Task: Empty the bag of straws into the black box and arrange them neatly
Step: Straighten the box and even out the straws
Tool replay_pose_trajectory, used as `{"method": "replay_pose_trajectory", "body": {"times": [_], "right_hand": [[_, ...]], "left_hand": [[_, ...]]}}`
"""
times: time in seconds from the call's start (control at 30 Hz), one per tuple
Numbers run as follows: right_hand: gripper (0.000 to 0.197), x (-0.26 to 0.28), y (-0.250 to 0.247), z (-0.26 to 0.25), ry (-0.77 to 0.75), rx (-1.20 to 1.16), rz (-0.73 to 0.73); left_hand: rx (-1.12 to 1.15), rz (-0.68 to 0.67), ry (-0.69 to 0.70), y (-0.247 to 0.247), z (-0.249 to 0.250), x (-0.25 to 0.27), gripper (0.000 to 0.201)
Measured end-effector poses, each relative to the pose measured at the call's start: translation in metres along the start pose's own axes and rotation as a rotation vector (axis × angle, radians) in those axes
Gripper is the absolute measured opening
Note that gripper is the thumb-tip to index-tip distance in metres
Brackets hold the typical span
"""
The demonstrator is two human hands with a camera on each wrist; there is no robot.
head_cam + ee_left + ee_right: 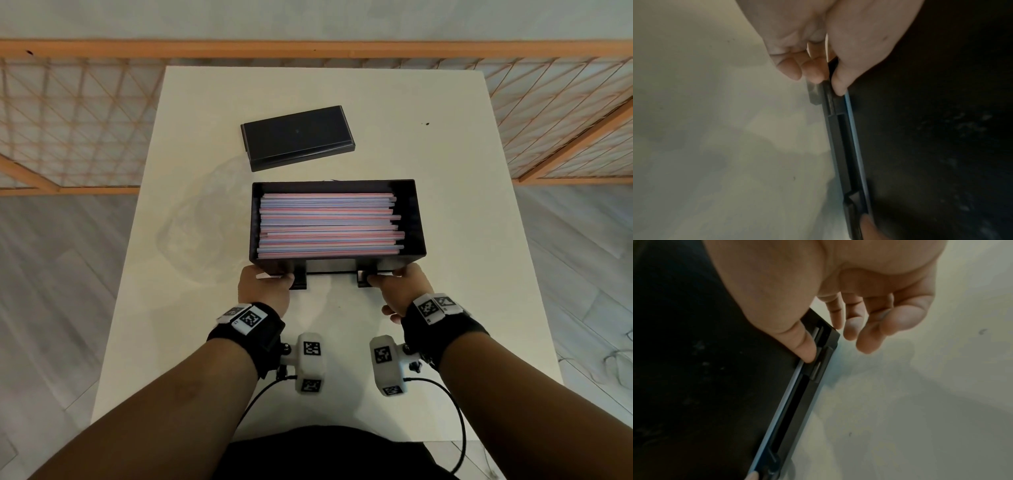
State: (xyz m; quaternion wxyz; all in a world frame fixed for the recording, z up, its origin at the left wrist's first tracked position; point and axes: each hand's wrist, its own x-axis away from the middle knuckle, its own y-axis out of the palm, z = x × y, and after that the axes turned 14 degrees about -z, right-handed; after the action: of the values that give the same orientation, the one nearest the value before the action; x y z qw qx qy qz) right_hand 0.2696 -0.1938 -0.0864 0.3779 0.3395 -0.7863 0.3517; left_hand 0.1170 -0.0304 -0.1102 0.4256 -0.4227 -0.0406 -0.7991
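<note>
- Black box: centre of head view, on white table, near side tilted up; pink-and-blue straws stacked lengthwise inside.
- Left hand: thumb and curled fingers pinch the box's lower-left near edge.
- Right hand: thumb and forefinger pinch the lower-right near edge; remaining fingers loose.
- Black lid: flat, just above the box, apart from it.
- Clear bag: crumpled, left of box.
- Orange lattice fence: beyond the table's top edge.
- Bare tabletop: right of box and below hands.
</note>
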Motion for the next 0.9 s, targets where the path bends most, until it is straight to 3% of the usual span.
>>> {"method": "replay_pose_trajectory", "body": {"times": [0.2,0.37,0.43,0.7,0.9], "right_hand": [[0.056,0.003,0.003,-0.002,0.006,-0.005,0.006],[0.099,-0.008,0.017,-0.003,-0.020,0.039,0.038],[0.104,-0.021,0.022,0.003,-0.035,0.029,0.065],[0.078,-0.005,0.019,0.004,-0.035,-0.139,0.104],[0.026,-0.006,0.004,0.014,-0.017,-0.249,0.146]], "left_hand": [[0.038,0.033,0.018,-0.002,0.001,-0.004,0.037],[0.136,-0.023,-0.035,0.002,-0.006,-0.010,0.042],[0.132,-0.059,-0.045,0.001,-0.007,-0.013,0.047],[0.122,-0.070,-0.010,-0.003,0.002,-0.006,0.061],[0.098,-0.069,0.006,-0.003,-0.004,-0.014,0.069]]}}
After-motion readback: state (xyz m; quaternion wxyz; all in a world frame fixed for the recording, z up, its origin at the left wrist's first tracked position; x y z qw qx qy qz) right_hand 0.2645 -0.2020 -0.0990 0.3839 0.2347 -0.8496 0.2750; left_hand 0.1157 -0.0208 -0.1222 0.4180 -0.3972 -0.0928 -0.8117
